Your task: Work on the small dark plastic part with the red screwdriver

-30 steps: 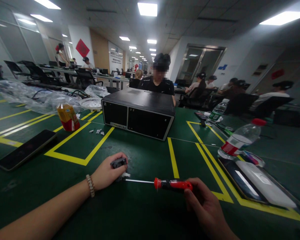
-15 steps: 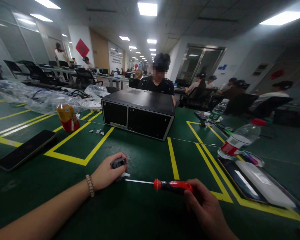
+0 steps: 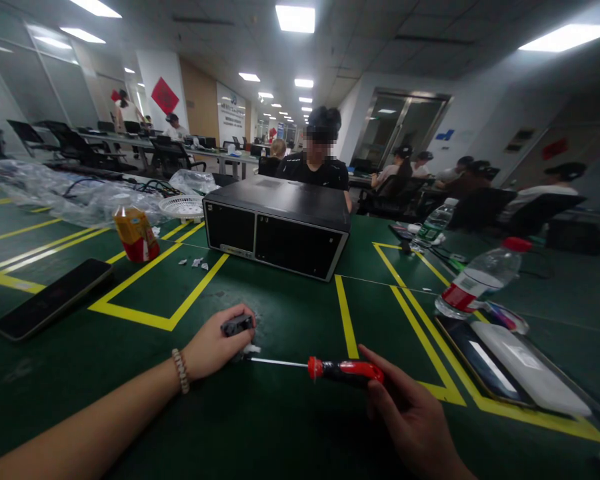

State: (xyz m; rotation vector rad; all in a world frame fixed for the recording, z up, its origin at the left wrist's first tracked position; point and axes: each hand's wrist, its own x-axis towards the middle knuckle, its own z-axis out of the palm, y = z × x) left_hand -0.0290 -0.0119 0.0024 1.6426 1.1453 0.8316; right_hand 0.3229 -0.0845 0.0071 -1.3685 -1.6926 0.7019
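My left hand (image 3: 214,345) rests on the green table mat, fingers closed round a small dark grey part (image 3: 237,325), with a white bit showing under the fingers. My right hand (image 3: 410,417) grips the red and black handle of a screwdriver (image 3: 344,369). Its thin metal shaft lies level and points left, the tip meeting the part at my left fingers. A beaded bracelet (image 3: 181,371) sits on my left wrist.
A black computer case (image 3: 278,226) stands behind my hands, with a person seated beyond it. A phone (image 3: 53,298) and a juice carton (image 3: 136,233) lie at left, a water bottle (image 3: 479,277) and a tablet (image 3: 515,370) at right. Small loose bits (image 3: 195,263) sit by the yellow tape.
My right fingers have shifted on the screwdriver handle, the index finger now stretched along it. The left hand and the part stay where they were.
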